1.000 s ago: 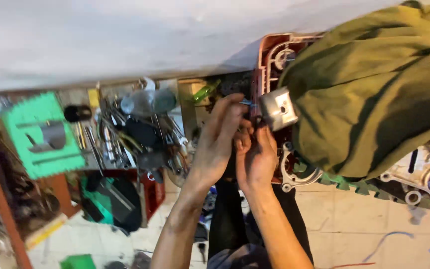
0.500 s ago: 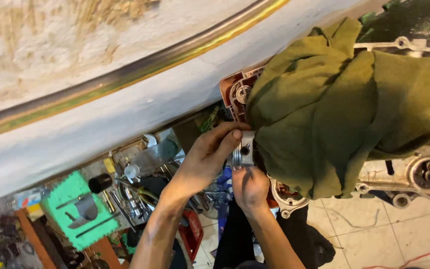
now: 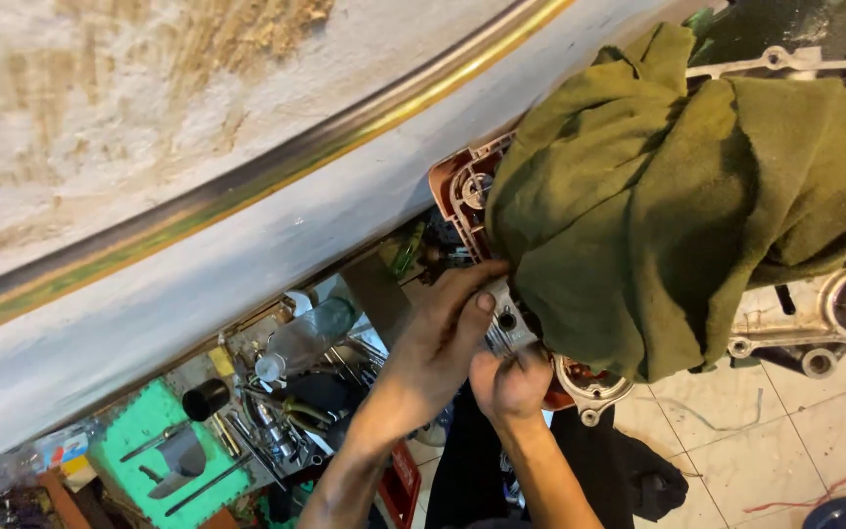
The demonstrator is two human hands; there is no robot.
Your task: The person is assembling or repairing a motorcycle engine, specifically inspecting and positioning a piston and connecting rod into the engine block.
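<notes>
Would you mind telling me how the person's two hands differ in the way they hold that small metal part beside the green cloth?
The left hand reaches in from above and lies over the metal part, thumb pressed against its face; the right hand sits below, gripping its lower end. The left hand's back shows broadly, fingers extended; the right hand is curled tight. Both touch the part, close against the green cloth.

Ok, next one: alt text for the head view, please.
Both hands, the left hand and right hand, grip a small metal part at the edge of an olive-green cloth draped over an engine casing. Tools clutter a tray to the left, beside a pale wall.
</notes>
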